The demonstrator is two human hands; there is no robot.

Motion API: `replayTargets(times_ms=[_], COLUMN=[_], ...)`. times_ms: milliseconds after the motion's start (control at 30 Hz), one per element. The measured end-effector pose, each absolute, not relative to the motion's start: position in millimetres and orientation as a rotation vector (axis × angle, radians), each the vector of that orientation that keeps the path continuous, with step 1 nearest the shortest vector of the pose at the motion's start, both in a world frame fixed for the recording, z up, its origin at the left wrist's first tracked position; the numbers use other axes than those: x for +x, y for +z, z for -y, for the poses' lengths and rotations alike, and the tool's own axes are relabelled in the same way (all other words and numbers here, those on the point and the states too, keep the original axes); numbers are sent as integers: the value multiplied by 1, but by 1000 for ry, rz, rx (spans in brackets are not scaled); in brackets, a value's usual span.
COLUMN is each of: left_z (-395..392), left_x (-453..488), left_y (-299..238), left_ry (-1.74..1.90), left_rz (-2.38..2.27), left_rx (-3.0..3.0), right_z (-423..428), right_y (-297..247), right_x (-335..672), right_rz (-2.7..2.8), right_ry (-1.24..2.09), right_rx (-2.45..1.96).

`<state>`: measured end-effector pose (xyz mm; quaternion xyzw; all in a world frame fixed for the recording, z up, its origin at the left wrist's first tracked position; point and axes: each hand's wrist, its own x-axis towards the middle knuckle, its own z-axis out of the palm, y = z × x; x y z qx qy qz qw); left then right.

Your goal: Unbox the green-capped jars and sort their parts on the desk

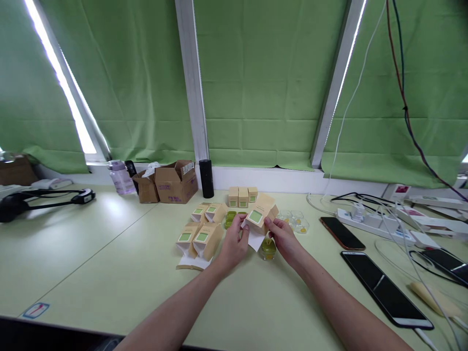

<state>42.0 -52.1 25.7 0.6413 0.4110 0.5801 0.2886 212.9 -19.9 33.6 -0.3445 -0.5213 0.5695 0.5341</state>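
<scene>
Both hands hold one small tan paper box [268, 207] with a green label, tilted above the table, its white-lined flap hanging down. My left hand [236, 239] pinches the box's left side by the flap. With thumb and fingers, my right hand [285, 239] grips its right side. Just below the box stands a small glass jar with a green lid [268, 248]. Several similar tan boxes [207, 240] with raised flaps stand left of my left hand. Behind my hands are more green-lidded jars [230, 218], partly hidden, and clear jars with yellow bits inside [298, 222].
Closed small boxes [243, 196] stand at the back near a black cylinder [206, 179] and an opened cardboard carton [175, 183]. To the right lie phones [383, 287], a power strip [365, 224] and loose cables. Far left are a headset [47, 200] and a purple bottle [121, 178].
</scene>
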Motion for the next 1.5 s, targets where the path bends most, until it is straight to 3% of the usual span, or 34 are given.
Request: replayTargets(times_ms=[800, 1500], left_z=[52, 62], left_x=[44, 47], left_y=[30, 39], left_ry=[1598, 1423], left_rz=[-1056, -1042], left_rx=[1681, 1631], right_z=[28, 26], right_y=[44, 40], right_x=[210, 210], right_rz=[1343, 1178], right_ry=[1347, 1355], right_rx=[-821, -872])
